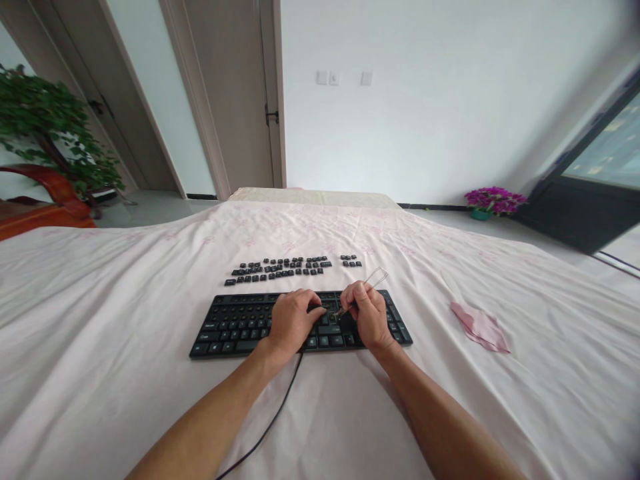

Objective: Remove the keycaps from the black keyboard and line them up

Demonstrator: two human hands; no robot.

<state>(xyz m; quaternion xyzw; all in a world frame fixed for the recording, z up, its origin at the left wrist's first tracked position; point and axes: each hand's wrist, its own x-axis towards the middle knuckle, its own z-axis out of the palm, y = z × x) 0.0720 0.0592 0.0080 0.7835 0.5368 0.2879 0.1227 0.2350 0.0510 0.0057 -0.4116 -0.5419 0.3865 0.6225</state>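
A black keyboard (235, 327) lies on the pale pink cloth, with many keys in place and its upper rows stripped of caps. My left hand (295, 319) rests over its middle, thumb and forefinger drawn close together at the upper rows. Whatever sits between those fingertips is too small to make out. In my right hand (367, 313) is a thin wire keycap puller (379, 275), gripped in closed fingers. One end of the puller sticks up past the knuckles; the other reaches down to the keys right of the left thumb. Behind the keyboard, loose black keycaps (285, 273) lie in rows.
A cable (280, 410) runs from the keyboard toward me. To the right lies a folded pink cloth (481, 327). The pink sheet (150, 300) has soft creases. Beyond it are a wooden chair (60, 200), a potted plant (45, 127) and purple flowers (495, 200).
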